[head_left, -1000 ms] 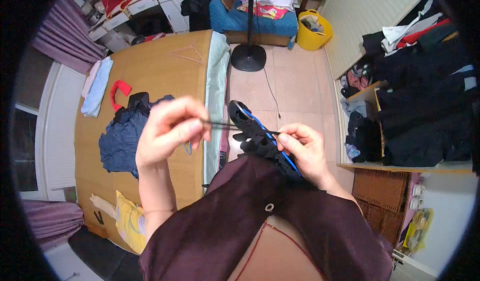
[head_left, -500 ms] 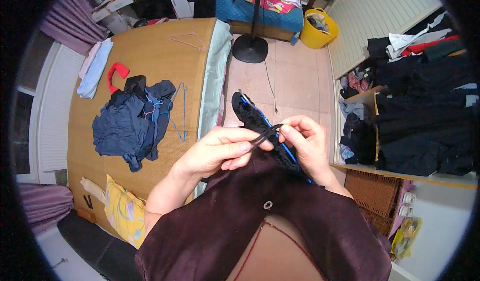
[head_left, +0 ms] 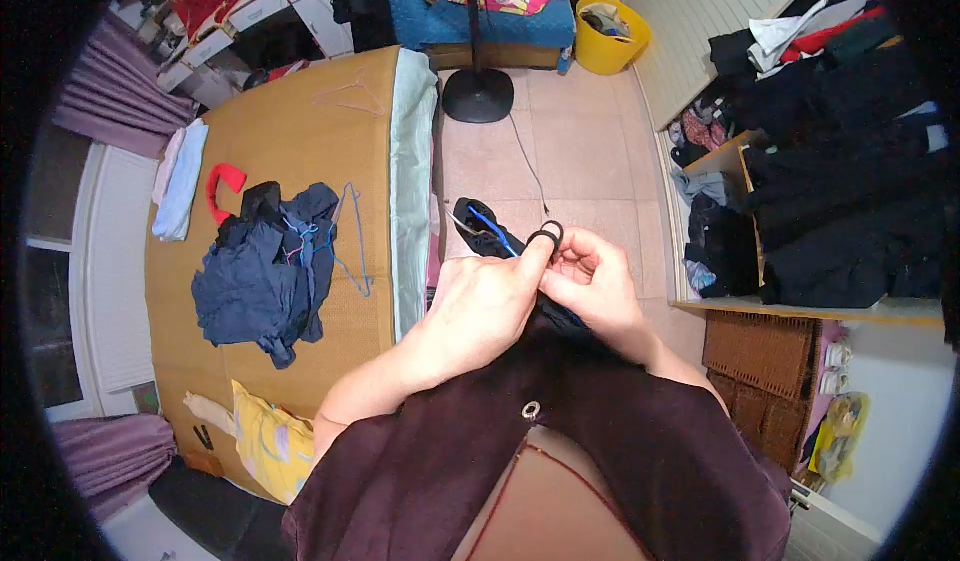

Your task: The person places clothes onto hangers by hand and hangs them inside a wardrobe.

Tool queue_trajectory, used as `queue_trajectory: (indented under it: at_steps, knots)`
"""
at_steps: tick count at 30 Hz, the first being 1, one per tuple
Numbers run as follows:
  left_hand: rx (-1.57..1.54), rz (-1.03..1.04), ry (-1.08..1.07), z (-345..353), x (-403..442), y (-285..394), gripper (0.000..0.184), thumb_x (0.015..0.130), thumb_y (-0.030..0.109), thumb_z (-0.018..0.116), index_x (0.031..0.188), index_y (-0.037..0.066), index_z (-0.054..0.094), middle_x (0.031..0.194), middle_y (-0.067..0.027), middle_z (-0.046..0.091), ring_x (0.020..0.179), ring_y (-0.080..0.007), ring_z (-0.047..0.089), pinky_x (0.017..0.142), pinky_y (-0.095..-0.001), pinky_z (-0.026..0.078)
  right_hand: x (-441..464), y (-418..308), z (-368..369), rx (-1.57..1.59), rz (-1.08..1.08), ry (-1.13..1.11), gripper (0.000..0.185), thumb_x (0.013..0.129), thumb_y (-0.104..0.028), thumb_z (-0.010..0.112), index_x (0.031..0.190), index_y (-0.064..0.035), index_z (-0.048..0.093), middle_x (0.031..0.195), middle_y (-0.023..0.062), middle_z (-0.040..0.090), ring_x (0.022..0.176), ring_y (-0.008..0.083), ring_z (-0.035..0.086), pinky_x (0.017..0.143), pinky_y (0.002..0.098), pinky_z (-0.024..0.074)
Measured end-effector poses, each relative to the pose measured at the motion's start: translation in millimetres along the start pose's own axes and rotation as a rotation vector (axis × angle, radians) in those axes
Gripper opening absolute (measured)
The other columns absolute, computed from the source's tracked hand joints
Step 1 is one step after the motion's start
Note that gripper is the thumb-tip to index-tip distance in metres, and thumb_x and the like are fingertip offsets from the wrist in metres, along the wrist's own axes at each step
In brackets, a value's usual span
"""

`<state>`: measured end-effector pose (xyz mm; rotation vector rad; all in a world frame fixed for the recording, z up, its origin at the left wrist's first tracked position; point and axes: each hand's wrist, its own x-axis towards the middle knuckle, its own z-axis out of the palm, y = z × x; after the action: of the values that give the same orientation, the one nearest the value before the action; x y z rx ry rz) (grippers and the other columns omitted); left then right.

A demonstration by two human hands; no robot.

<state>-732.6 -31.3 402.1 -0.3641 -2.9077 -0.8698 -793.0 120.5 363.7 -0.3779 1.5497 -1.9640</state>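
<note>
My left hand (head_left: 480,301) is closed, its back turned up, with a thin black strap (head_left: 551,229) at its fingertips. The strap bends into a small loop above the fingers. Close against it, my right hand (head_left: 597,286) pinches the same strap. Below and behind both hands hangs a black garment (head_left: 470,223) on a blue hanger (head_left: 492,224). The hanger's metal hook points up to the left. My hands hide the middle of the garment, and its lower part merges with my dark clothing.
On the left is a bed (head_left: 370,176) with a crumpled navy garment (head_left: 255,276), another blue hanger (head_left: 359,251) and a yellow pillow (head_left: 270,436). A black stand base (head_left: 478,96) and a yellow bucket (head_left: 610,51) stand ahead. An open wardrobe (head_left: 840,181) full of dark clothes is at right.
My left hand has turned over, back upward, and come closer to my right hand. The strap, stretched between the fingers before, now forms a loop. The view has shifted slightly.
</note>
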Motion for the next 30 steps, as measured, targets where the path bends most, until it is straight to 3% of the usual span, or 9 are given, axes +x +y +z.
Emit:
queue_trajectory:
  at_steps: [3, 6, 8, 10, 13, 17, 22, 27, 30]
  knots:
    - [-0.010, -0.024, -0.051, 1.1, 1.6, 3.8, 0.046, 0.082, 0.010, 0.055, 0.125, 0.002, 0.040, 0.063, -0.0161, 0.058, 0.059, -0.0347, 0.059, 0.051, -0.0443, 0.044, 2.8, 10.4, -11.2, 0.005, -0.004, 0.011, 0.014, 0.084, -0.004, 0.057, 0.097, 0.0011, 0.055, 0.087, 0.0025, 0.059, 0.076, 0.0047, 0.054, 0.065, 0.0193, 0.0457]
    - [-0.056, -0.018, -0.054, 0.7, 1.0, 10.0, 0.042, 0.083, 0.012, 0.057, 0.122, 0.002, 0.045, 0.071, -0.0170, 0.060, 0.063, -0.0336, 0.061, 0.055, -0.0420, 0.046, 3.8, 13.8, -20.0, 0.031, 0.090, -0.007, 0.011, 0.088, -0.008, 0.054, 0.095, -0.0003, 0.055, 0.084, 0.0033, 0.059, 0.069, 0.0049, 0.053, 0.060, 0.0186, 0.0442]
    - [-0.353, 0.110, 0.250, 9.6, -2.6, 4.8, 0.033, 0.084, 0.013, 0.059, 0.115, 0.003, 0.052, 0.080, -0.0169, 0.062, 0.070, -0.0320, 0.062, 0.060, -0.0381, 0.048, 3.7, 8.1, -14.3, 0.424, 0.049, 0.047, 0.009, 0.090, -0.008, 0.052, 0.093, -0.0007, 0.054, 0.080, 0.0041, 0.059, 0.063, 0.0067, 0.053, 0.056, 0.0188, 0.0432]
    - [-0.495, -0.047, 0.225, 7.3, -11.4, -3.0, 0.018, 0.085, 0.008, 0.057, 0.102, 0.001, 0.059, 0.080, -0.0099, 0.062, 0.066, -0.0182, 0.061, 0.061, -0.0263, 0.047, 2.6, 1.5, -10.2, 0.400, 0.072, 0.090, 0.008, 0.091, -0.008, 0.050, 0.094, -0.0013, 0.053, 0.078, 0.0041, 0.060, 0.061, 0.0074, 0.053, 0.054, 0.0191, 0.0434]
    - [-1.017, -0.374, 0.095, 13.0, -20.6, -16.3, 0.010, 0.088, 0.007, 0.055, 0.095, 0.001, 0.059, 0.081, -0.0045, 0.061, 0.068, -0.0054, 0.054, 0.058, -0.0197, 0.043, 2.7, -1.4, -12.0, 0.332, 0.075, -0.024, 0.012, 0.092, -0.006, 0.049, 0.102, -0.0016, 0.050, 0.079, 0.0041, 0.060, 0.067, 0.0070, 0.054, 0.060, 0.0201, 0.0452]
    - [-1.201, -0.406, 0.223, 20.2, -20.1, -16.0, 0.013, 0.088, 0.007, 0.056, 0.098, 0.000, 0.059, 0.082, -0.0033, 0.061, 0.071, -0.0069, 0.054, 0.062, -0.0197, 0.044, 4.9, -3.3, -15.9, 0.166, 0.088, -0.086, 0.013, 0.091, -0.005, 0.049, 0.103, -0.0002, 0.053, 0.080, 0.0035, 0.059, 0.074, 0.0078, 0.055, 0.066, 0.0212, 0.0449]
    - [-1.175, -0.409, 0.203, 22.3, -17.7, -33.0, 0.015, 0.085, 0.007, 0.060, 0.097, -0.001, 0.060, 0.084, -0.0036, 0.061, 0.075, -0.0087, 0.055, 0.066, -0.0218, 0.044, 13.8, -9.1, -13.1, -0.244, -0.182, -0.258, 0.010, 0.086, -0.004, 0.056, 0.092, 0.0018, 0.062, 0.084, 0.0007, 0.057, 0.079, 0.0067, 0.052, 0.069, 0.0207, 0.0420]
    - [-1.280, -0.427, 0.243, 21.8, -11.5, -31.4, 0.013, 0.080, 0.005, 0.065, 0.091, 0.000, 0.063, 0.087, -0.0031, 0.062, 0.077, -0.0095, 0.057, 0.068, -0.0222, 0.045, 14.3, -17.6, -13.2, -0.238, -0.054, -0.310, 0.009, 0.082, -0.002, 0.059, 0.090, 0.0012, 0.062, 0.085, -0.0001, 0.057, 0.076, 0.0052, 0.052, 0.066, 0.0188, 0.0408]
    - [-1.076, -0.452, 0.311, 22.2, -8.5, -21.1, 0.013, 0.077, 0.004, 0.067, 0.089, 0.000, 0.063, 0.084, -0.0033, 0.062, 0.076, -0.0107, 0.057, 0.069, -0.0230, 0.045, 14.1, -18.0, -14.0, -0.257, 0.046, -0.276, 0.009, 0.081, -0.002, 0.062, 0.089, 0.0011, 0.062, 0.084, -0.0001, 0.058, 0.072, 0.0043, 0.052, 0.062, 0.0176, 0.0407]
